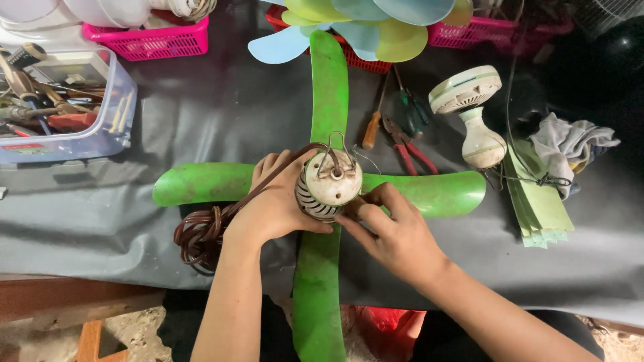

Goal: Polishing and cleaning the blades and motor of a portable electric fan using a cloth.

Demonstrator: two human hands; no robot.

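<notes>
Lying flat on the dark grey mat: a small fan with four green blades spread in a cross, its round cream motor housing at the centre, roughly mid-mat. Near blade reaching over the table's front edge toward the body; far blade running up to just under a stack of pale blue and yellow blades. Bare mat in the quarters between the blades, widest at upper left and along the lower left and lower right. Hemmed in along the back by pink baskets, at the far left by a clear plastic bin of tools, and to the right of the far blade by an orange-handled screwdriver and red-handled pliers. Further right, a white fan motor on a neck, a pile of pale green blades and a grey rag. Left hand curled about the left side of the housing, gripping it, with a brown cord passing over the fingers to a coil just left of the wrist. Right hand half-closed, fingertips pressed against the housing's lower right side, holding nothing else.
</notes>
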